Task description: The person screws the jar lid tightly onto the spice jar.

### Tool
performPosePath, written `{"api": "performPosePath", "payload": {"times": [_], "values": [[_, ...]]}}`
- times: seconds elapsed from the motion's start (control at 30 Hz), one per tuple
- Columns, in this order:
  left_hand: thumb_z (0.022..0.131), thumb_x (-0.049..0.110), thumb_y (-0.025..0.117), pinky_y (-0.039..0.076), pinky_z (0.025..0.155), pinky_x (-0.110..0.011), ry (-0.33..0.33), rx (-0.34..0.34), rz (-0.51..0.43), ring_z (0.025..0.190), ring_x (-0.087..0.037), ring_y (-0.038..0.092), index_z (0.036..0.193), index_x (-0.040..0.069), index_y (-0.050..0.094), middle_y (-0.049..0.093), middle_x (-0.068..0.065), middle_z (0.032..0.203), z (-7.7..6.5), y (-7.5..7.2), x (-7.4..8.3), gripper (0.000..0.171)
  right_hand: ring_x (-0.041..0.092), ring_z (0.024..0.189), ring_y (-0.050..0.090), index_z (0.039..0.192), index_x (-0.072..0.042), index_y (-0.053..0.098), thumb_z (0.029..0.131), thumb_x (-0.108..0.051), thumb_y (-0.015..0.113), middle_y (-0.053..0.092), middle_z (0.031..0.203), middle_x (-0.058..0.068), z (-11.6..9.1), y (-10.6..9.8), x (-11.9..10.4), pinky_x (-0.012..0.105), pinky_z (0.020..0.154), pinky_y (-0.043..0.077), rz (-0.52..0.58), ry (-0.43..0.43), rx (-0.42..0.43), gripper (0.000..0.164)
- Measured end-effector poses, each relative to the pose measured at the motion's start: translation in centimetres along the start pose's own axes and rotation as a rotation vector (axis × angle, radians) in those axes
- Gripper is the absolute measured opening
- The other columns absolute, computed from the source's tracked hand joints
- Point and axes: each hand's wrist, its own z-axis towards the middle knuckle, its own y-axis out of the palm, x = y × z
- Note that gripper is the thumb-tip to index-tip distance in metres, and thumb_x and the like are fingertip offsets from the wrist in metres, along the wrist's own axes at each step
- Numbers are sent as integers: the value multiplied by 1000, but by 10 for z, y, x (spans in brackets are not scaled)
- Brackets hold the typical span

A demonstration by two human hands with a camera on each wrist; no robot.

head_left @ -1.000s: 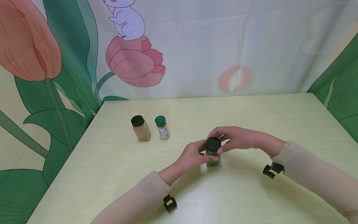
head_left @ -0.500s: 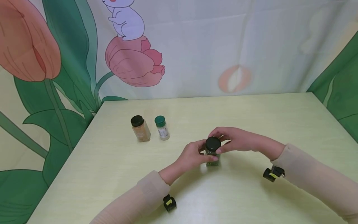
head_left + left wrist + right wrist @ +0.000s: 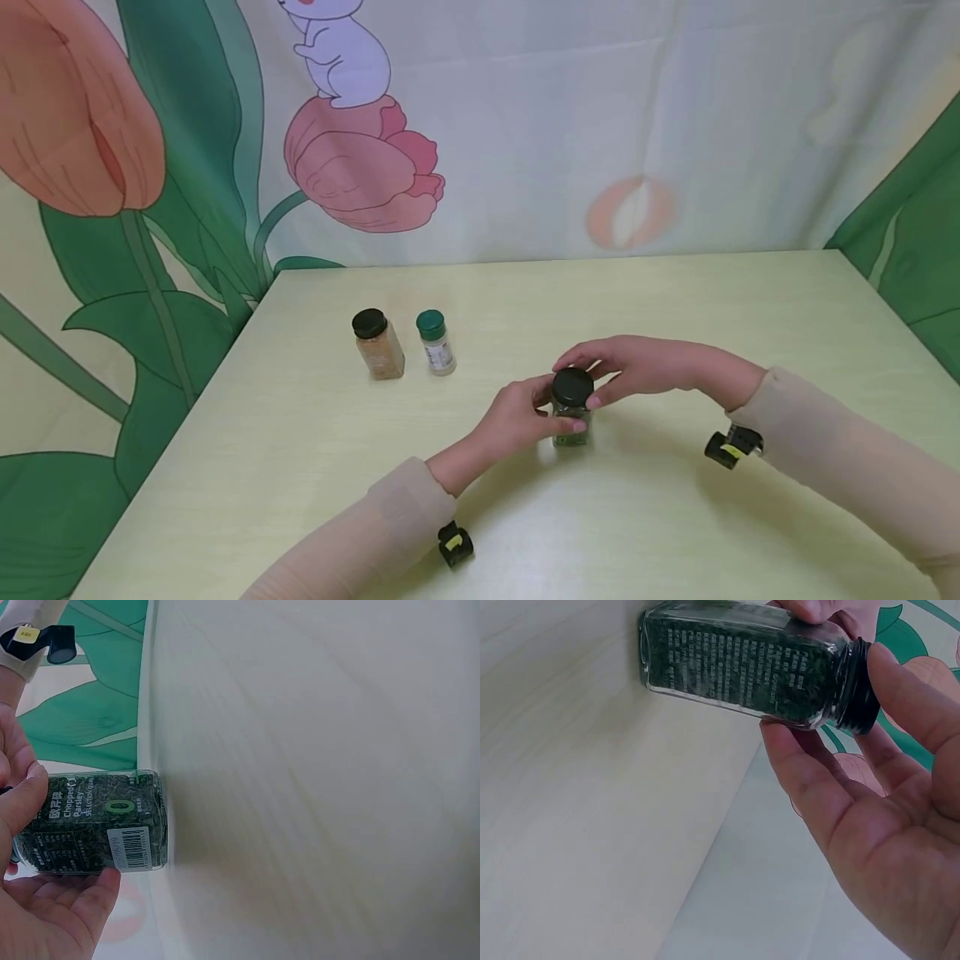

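A clear jar of chopped parsley [image 3: 90,817] with a black screw lid [image 3: 573,387] stands upright on the table in the head view. My left hand [image 3: 513,421] grips its body from the left, the thumb lying across the front. From the right, my right hand [image 3: 633,371] holds the lid between thumb and fingers. The lid [image 3: 861,686] sits on the jar's neck in the right wrist view, the thumb against its side and one fingertip at the glass shoulder. The left wrist view shows the printed label and a barcode.
Left of the hands stand a jar of tan powder [image 3: 384,354] with a black cap and a small shaker [image 3: 438,350] with a green cap. The pale table [image 3: 487,292] ends at a printed cloth backdrop [image 3: 525,150].
The right hand has turned slightly about the lid and back, its thumb moving left, then right again. Left hand and jar body have stayed in place.
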Motion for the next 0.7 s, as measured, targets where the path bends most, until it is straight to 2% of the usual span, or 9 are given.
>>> {"api": "performPosePath", "payload": {"times": [0.23, 0.7], "values": [[88, 21, 82, 55, 104, -46, 1, -2, -4, 128, -29, 66, 137, 6, 64, 70, -12, 134, 0, 0, 1, 54, 36, 131, 60, 139, -4, 55, 97, -15, 70, 63, 136, 15, 0, 3, 2, 53, 117, 45, 16, -1, 25, 46], [88, 20, 82, 54, 107, -47, -4, -1, -5, 128, -29, 66, 136, 5, 64, 70, -12, 134, -2, 0, 3, 53, 40, 130, 60, 135, -5, 57, 97, -12, 70, 64, 131, 17, 0, 12, 8, 51, 110, 52, 17, -25, 109, 41]]}}
